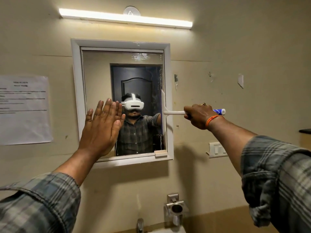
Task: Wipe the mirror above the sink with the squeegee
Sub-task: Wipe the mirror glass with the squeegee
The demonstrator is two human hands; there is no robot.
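Note:
The mirror (101,71) hangs on the beige wall in a white frame (76,81). My left hand (101,126) lies flat and open against the lower left of the glass, fingers pointing up. My right hand (198,116) grips the handle of a white squeegee (173,113) with a blue end. Its blade stands upright at the mirror's right edge, against the glass beside the frame. Wet streaks show near the top and down the right side of the glass.
A lit tube light (124,18) runs above the mirror. A printed paper notice (23,110) is stuck to the wall at the left. A switch plate (218,149) sits to the lower right. Below are a metal holder (175,207), a tap (140,225) and the sink's rim.

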